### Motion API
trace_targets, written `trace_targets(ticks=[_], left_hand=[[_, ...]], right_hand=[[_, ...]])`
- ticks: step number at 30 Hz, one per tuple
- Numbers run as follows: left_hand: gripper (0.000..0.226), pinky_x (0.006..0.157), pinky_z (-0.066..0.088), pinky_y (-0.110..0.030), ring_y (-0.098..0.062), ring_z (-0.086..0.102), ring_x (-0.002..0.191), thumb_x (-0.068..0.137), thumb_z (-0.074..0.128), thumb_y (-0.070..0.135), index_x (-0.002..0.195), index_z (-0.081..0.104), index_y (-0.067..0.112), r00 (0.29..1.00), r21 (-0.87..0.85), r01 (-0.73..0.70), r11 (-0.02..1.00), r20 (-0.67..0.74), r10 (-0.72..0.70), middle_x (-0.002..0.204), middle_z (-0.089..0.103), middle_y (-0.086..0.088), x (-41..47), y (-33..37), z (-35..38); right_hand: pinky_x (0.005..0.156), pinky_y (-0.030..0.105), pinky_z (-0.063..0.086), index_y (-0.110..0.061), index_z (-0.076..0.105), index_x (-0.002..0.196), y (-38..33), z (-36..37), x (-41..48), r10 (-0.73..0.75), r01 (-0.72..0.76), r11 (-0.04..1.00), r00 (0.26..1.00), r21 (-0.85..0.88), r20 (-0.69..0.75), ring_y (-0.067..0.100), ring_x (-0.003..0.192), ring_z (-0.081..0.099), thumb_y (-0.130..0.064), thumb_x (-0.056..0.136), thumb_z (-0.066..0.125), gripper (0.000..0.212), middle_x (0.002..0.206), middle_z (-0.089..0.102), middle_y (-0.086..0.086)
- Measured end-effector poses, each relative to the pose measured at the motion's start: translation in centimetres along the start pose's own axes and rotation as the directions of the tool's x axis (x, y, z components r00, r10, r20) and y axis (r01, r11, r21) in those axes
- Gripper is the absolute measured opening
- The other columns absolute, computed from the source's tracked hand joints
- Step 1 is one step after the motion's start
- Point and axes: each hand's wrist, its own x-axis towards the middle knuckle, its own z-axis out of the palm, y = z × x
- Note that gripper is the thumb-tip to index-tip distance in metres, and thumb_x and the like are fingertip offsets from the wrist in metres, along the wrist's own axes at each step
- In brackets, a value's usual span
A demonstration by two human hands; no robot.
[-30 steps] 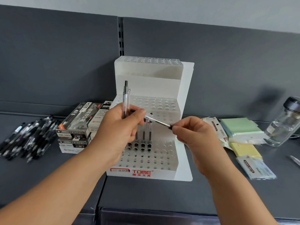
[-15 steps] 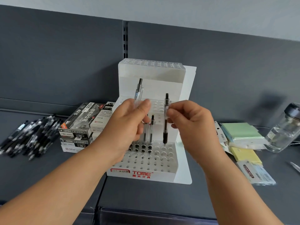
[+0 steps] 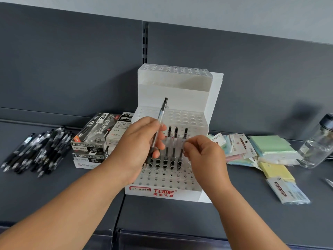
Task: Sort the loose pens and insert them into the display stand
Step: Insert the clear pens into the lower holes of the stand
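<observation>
A white tiered display stand (image 3: 189,184) with rows of holes stands on the grey shelf. Three clear pens with black tips stand upright in its lowest tier. My right hand (image 3: 203,159) pinches the rightmost of them (image 3: 185,134) by its barrel. My left hand (image 3: 138,147) holds another clear pen (image 3: 162,112) tilted, its black clicker pointing up, just left of the standing pens. A pile of loose black pens (image 3: 36,150) lies at the far left of the shelf.
Stacked pen boxes (image 3: 93,139) sit just left of the stand. Packs of sticky notes (image 3: 270,152) in green, yellow and blue lie to the right, with a clear jar (image 3: 317,145) at the right edge. A grey back panel rises behind.
My right hand took one pen from my left hand, turned it upright and lowered it into a hole beside the two standing pens. My left hand kept its pen.
</observation>
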Motion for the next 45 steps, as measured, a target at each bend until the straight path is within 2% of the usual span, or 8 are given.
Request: trace_targets(ticks=[5,11,19,24,27,30,35,45], left_hand=[[0.028,0.054,0.044,-0.028,-0.015,0.057,0.065,0.099,0.044,0.018,0.089,0.069,0.012,1.0,-0.001,0.009,1.0,0.025,-0.009,0.072,0.059,-0.002,-0.2,-0.1,0.1],[0.023,0.069,0.051,-0.031,-0.01,0.062,0.07,0.096,0.051,0.02,0.086,0.071,0.021,0.992,0.159,-0.062,0.985,0.116,0.044,0.074,0.065,0.002,-0.8,0.0,1.5],[0.017,0.078,0.053,-0.03,-0.012,0.066,0.079,0.095,0.053,0.02,0.095,0.07,0.02,0.976,0.363,-0.184,0.913,0.176,0.127,0.085,0.071,0.002,-0.9,0.3,2.6],[0.012,0.077,0.041,-0.011,0.003,0.055,0.089,0.091,0.058,0.021,0.1,0.066,0.026,0.862,0.726,-0.457,0.514,0.219,0.457,0.096,0.06,0.017,-0.5,0.3,1.3],[0.021,0.086,0.035,-0.022,-0.007,0.047,0.099,0.087,0.065,0.02,0.107,0.067,0.016,0.748,0.85,-0.491,0.19,0.3,0.592,0.102,0.059,0.006,0.0,0.1,0.1],[0.045,0.105,0.027,-0.034,-0.02,0.039,0.125,0.086,0.065,0.031,0.127,0.057,0.013,0.767,0.898,-0.438,0.046,0.346,0.54,0.128,0.055,-0.005,0.6,-0.4,-0.7],[0.072,0.116,-0.003,-0.035,-0.02,0.005,0.147,0.092,0.042,0.055,0.151,0.018,0.022,0.89,0.942,-0.333,-0.042,0.329,0.315,0.158,0.016,0.0,0.8,-0.9,-1.6],[0.071,0.116,-0.004,-0.031,-0.017,0.002,0.147,0.093,0.041,0.053,0.152,0.011,0.025,0.894,0.934,-0.356,-0.021,0.347,0.284,0.16,0.009,0.002,0.8,-0.9,-2.0]], right_hand=[[0.06,0.019,0.043,-0.025,0.063,0.081,-1.4,-1.2,-0.1,-0.043,0.04,0.997,0.998,-0.067,-0.04,0.004,0.064,0.056,-0.025,0.089,0.064,0.009,0.07,0.063,-0.011],[0.066,0.015,0.05,-0.023,0.067,0.088,-5.0,-2.7,-0.7,-0.086,0.068,0.885,0.996,0.461,0.019,0.004,0.073,0.066,-0.016,0.088,0.064,0.008,0.076,0.07,-0.009],[0.062,0.018,0.05,-0.009,0.063,0.083,-4.7,-3.9,-0.4,-0.089,0.07,0.838,0.996,0.541,0.009,0.008,0.063,0.062,-0.003,0.09,0.058,0.011,0.07,0.067,0.003],[0.071,0.027,0.056,-0.025,0.06,0.083,-4.1,-5.1,0.6,-0.17,0.214,0.933,0.971,0.291,-0.17,0.011,0.07,0.066,-0.009,0.091,0.058,0.018,0.072,0.068,-0.005],[0.072,0.024,0.055,-0.033,0.057,0.081,-3.6,-5.0,0.6,-0.213,0.25,0.951,0.956,0.183,-0.201,0.01,0.075,0.066,-0.011,0.092,0.058,0.024,0.074,0.067,-0.009],[0.069,0.025,0.053,-0.035,0.056,0.08,-3.0,-4.2,0.5,-0.213,0.24,0.959,0.961,0.151,-0.173,0.01,0.074,0.065,-0.013,0.092,0.058,0.025,0.074,0.067,-0.01],[0.074,0.028,0.053,-0.034,0.055,0.082,-1.0,-2.3,0.6,-0.167,0.171,0.984,0.984,0.053,-0.06,0.008,0.076,0.063,-0.014,0.092,0.057,0.023,0.078,0.067,-0.01],[0.065,0.021,0.045,-0.022,0.061,0.089,0.2,-1.8,0.3,-0.091,0.091,0.995,0.996,-0.043,-0.009,0.004,0.07,0.058,-0.018,0.092,0.059,0.005,0.075,0.064,-0.011]])
